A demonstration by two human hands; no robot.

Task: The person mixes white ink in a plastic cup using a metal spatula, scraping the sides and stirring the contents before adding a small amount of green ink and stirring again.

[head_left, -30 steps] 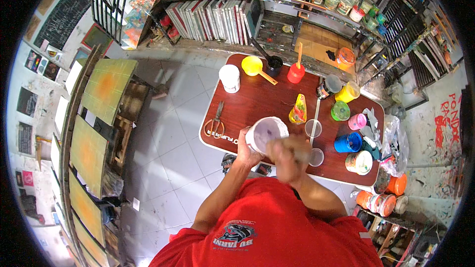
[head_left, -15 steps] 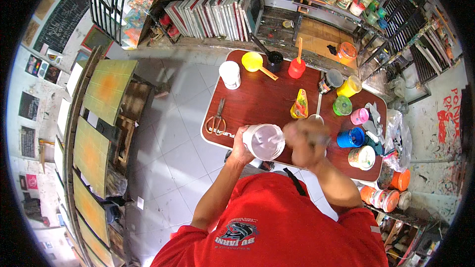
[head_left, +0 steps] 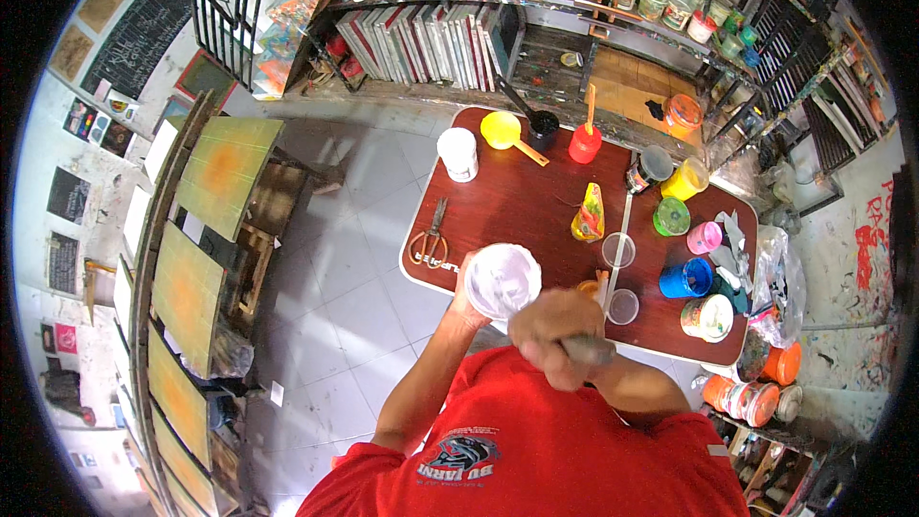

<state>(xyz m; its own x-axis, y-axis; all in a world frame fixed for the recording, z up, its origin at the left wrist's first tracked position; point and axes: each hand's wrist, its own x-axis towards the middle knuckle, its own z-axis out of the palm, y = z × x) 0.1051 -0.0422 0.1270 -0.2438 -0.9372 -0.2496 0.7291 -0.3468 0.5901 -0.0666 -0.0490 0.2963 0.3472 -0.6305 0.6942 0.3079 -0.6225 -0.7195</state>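
My left hand [head_left: 464, 306] is wrapped round a white plastic tub [head_left: 469, 280], tilted so its mouth faces me. Pale, whitish stuff coats the inside. Close by its right rim, my blurred right hand [head_left: 553, 333] is closed in a fist. A grey, rounded handle end [head_left: 587, 350] sticks out of that fist; the tool's other end is hidden. Orange-handled scissors [head_left: 431, 241] lie on the dark red table [head_left: 536, 201] left of the tub. Beyond my right hand are a yellow pouch [head_left: 589, 215] and two clear round plastic pieces, one being a lid or shallow cup [head_left: 623, 306].
A white tub [head_left: 459, 155], yellow ladle [head_left: 500, 130], black ladle [head_left: 542, 126] and red pot [head_left: 583, 145] stand at the table's far side. Open paint pots, including a blue one [head_left: 685, 279], crowd its right. Painted panels [head_left: 187, 292] lean on a rack at left.
My right hand has come nearer to me and left, turning so the handle end shows. The tub has tipped further toward me. The clear round pieces now show on the table.
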